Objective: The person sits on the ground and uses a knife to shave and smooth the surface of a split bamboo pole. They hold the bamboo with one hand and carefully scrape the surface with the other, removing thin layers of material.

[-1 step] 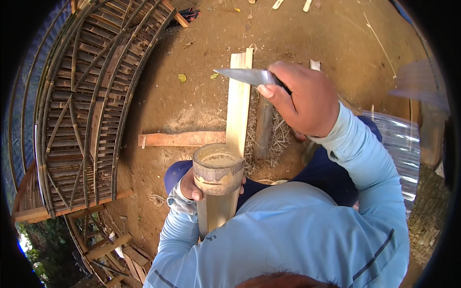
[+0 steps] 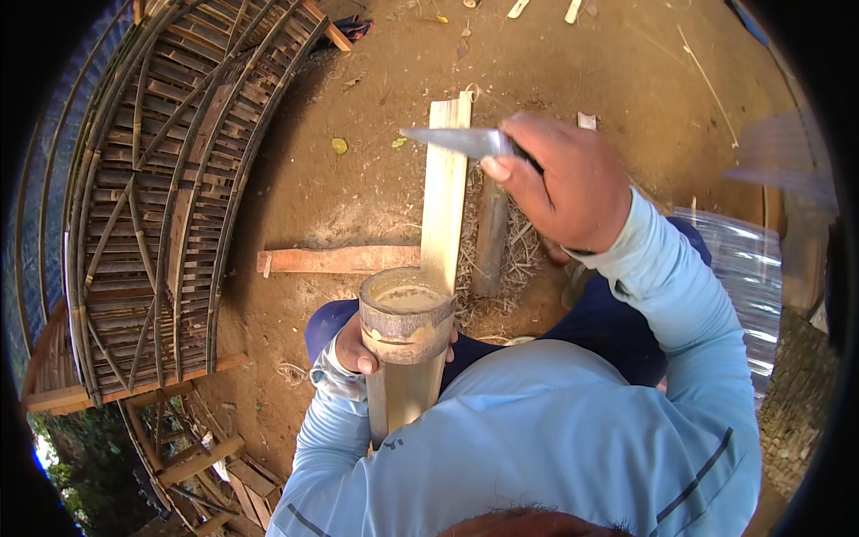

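Observation:
My right hand (image 2: 564, 183) is closed round a knife (image 2: 456, 140), its pale pointed blade aimed left and slightly blurred. Seen from above, the blade crosses over the upper part of a long pale bamboo slat (image 2: 441, 210); whether it touches cannot be told. Close to my body, my left hand (image 2: 354, 347) grips a bamboo tube (image 2: 407, 329) with a round, cup-like top and a rough brown outer band. The left thumb lies on its near left side, and fingertips show at its right. The slat runs away from behind the tube; how the two join is hidden.
A reddish wooden piece (image 2: 344, 259) lies on the dirt left of the slat. Right of it are a short brown pole (image 2: 490, 237) and a heap of fine shavings (image 2: 519, 259). A large slatted bamboo structure (image 2: 165, 197) fills the left. Clear plastic sheeting (image 2: 738, 268) is at right.
The knife tip has shifted very slightly to the right and the blade is more blurred. My left hand and the tube look the same.

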Demonstrator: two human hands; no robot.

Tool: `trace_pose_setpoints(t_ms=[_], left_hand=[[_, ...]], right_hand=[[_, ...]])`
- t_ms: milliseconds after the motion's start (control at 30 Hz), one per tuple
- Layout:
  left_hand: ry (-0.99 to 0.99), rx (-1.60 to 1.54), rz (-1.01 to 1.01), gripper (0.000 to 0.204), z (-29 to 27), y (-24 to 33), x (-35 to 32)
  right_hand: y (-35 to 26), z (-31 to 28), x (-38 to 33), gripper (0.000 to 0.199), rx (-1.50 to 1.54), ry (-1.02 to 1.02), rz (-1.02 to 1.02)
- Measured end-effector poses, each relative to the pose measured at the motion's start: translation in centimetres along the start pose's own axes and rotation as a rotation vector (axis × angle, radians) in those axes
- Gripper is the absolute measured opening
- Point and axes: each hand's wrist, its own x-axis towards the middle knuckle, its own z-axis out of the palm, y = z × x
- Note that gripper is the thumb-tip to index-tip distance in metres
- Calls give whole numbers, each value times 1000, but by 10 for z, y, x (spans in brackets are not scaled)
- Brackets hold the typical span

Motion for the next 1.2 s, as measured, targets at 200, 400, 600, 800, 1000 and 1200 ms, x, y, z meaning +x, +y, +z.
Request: trace_pose_setpoints(t_ms=[200,400,600,800,1000,1200], left_hand=[[-33,16,11,118,0,1,2],[2,-23,4,119,-5,-2,-1],[117,-59,27,115,9,-4,-4],[92,-56,25,115,10,-3,2],[83,-58,16,113,14,-4,2],[214,-33,38,125,30,-7,7]], right_hand=[[61,12,14,55,307,44,230],[54,-3,5,56,868,-129,607],[48,8,-7,60,863,-156,628],[47,9,-17,60,850,-163,599],[50,4,-23,62,916,-134,681],[55,5,-30,58,1029,-133,650]])
